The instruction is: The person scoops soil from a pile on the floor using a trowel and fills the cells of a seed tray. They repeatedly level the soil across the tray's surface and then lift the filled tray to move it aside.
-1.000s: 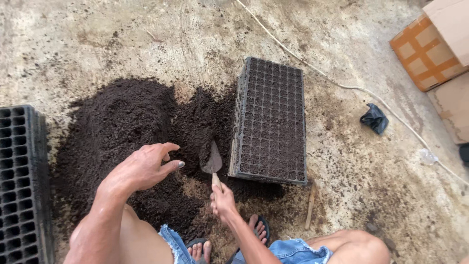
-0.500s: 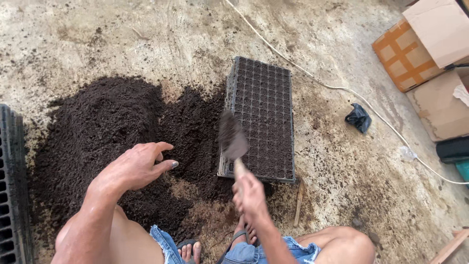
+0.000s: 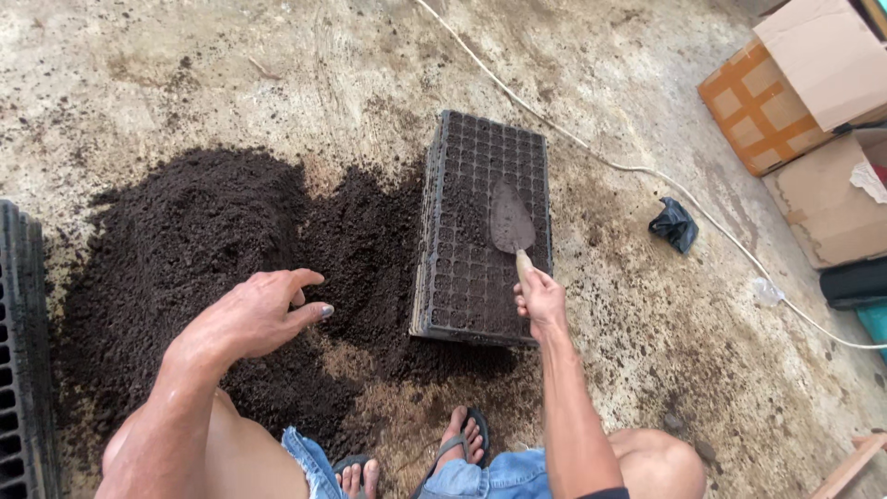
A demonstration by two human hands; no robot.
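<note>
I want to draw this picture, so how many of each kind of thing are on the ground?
Seed trays: 2, one by the right hand, one at the left edge
Trowels: 1
Soil piles: 1
Cardboard boxes: 3
Black bags: 1
Total: 8

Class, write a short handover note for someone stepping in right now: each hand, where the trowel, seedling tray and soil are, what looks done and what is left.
Right hand: gripping the wooden handle of the trowel, blade over the middle of the black seedling tray.
Left hand: open, holding nothing, hovering over the soil pile.
Tray: flat on the concrete floor, right of the pile, its left edge against the soil.
Done: soil lies in the tray's middle and near cells.
Left: far cells look mostly empty; soil not levelled. A stack of more black trays waits at the far left.
</note>
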